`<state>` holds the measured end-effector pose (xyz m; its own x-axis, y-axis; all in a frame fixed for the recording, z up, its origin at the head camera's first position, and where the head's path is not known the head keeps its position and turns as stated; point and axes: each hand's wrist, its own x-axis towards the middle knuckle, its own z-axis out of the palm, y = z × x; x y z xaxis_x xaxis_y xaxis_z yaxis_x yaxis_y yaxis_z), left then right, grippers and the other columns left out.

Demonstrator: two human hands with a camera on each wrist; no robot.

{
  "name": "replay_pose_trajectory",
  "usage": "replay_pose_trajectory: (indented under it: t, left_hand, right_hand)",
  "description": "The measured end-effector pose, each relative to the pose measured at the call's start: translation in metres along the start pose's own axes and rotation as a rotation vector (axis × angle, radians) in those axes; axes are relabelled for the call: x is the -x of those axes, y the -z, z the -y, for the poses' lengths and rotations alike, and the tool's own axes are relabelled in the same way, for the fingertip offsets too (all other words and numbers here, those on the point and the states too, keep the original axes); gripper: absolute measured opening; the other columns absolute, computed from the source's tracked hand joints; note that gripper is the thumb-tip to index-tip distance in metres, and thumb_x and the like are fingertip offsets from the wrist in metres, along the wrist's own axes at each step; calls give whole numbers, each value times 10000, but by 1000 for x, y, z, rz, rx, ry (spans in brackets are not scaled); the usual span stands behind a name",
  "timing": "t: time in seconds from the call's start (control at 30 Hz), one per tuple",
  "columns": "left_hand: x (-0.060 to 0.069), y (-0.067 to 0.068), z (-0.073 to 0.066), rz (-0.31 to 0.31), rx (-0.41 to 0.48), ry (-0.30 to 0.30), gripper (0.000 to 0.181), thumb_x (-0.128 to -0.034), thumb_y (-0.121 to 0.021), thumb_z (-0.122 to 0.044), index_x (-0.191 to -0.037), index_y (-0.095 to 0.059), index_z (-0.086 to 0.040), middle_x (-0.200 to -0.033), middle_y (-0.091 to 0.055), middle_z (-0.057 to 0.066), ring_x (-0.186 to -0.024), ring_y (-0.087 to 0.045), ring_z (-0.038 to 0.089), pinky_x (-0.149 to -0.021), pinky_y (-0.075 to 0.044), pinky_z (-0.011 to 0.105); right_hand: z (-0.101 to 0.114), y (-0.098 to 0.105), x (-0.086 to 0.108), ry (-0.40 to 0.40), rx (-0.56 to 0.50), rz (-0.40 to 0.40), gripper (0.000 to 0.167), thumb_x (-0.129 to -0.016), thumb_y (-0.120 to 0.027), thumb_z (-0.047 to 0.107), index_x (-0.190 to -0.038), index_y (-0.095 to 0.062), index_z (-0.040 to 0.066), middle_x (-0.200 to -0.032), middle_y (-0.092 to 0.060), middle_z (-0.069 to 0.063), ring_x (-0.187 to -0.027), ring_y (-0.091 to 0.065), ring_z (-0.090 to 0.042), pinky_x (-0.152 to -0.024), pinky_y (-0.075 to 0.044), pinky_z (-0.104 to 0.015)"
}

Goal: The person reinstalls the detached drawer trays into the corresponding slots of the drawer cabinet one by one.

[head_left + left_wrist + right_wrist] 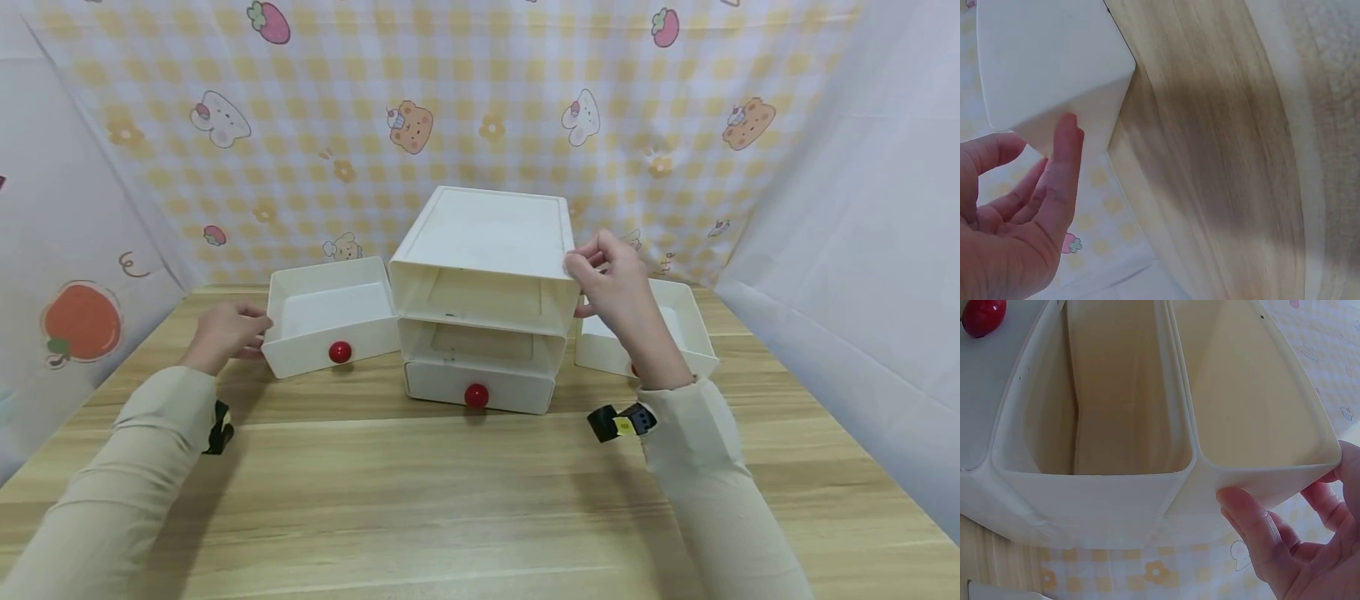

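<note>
Near the back of the table stands a white drawer cabinet [495, 229], with two hollow compartments above a bottom drawer [442, 383] that has a red knob. My right hand [615, 279] grips the cabinet's upper right corner; in the right wrist view its fingertips press the outer side and edge. Left of the cabinet lies a loose white drawer [300, 354] with a red knob. My left hand [225, 333] touches that drawer's outer left side with loosely bent fingers, and its fingertips [1066, 128] rest against the wall.
Another white drawer [686, 321] lies right of the cabinet, partly hidden behind my right hand and wrist. A yellow-checked cloth [487, 92] hangs behind the wooden table [420, 508]. White cloth walls stand at both sides. A small black device [615, 421] sits at my right wrist.
</note>
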<state>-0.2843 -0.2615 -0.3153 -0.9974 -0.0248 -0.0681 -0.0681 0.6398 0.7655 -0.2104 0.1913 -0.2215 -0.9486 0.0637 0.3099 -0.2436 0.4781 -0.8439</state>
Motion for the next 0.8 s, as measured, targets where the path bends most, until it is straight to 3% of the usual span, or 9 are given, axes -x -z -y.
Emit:
replay_pose_trajectory:
  t: [0.23, 0.4, 0.6, 0.8]
  left_hand:
    - [-4, 0, 4, -1, 38, 11, 463, -902, -464, -138, -1229, -410, 184, -1142, -521, 388, -637, -602, 17, -724, -580, 375]
    - [-6, -1, 3, -9, 43, 41, 457, -882, -460, -133, -1222, -428, 170, -1085, -556, 349, -627, -600, 36, -721, -582, 366]
    - [-6, -1, 0, -17, 31, 34, 457, -862, -453, -132, -1198, -441, 177, -1015, -588, 313, -620, -602, 56, -691, -585, 367]
    - [-3, 0, 0, -4, 43, 47, 481, -876, -456, -157, -1218, -426, 179, -920, -619, 206, -617, -604, 59, -704, -583, 379]
  right_hand:
    - [1, 0, 1, -4, 0, 0, 153, -907, -498, 196, -898, -489, 44, -964, -478, -92, -683, -491, -149, -555, -579, -332]
    - [1, 1, 1, -4, -8, 0, 143, -898, -486, 195, -878, -481, 53, -981, -489, -88, -684, -479, -146, -554, -578, -335]
    - [1, 1, 0, -1, -16, -4, 137, -894, -482, 189, -866, -475, 55, -985, -497, -86, -672, -479, -146, -547, -577, -338]
    - [1, 1, 1, 6, -15, 2, 139, -896, -485, 192, -873, -476, 55, -977, -498, -90, -683, -488, -157, -550, -578, -339]
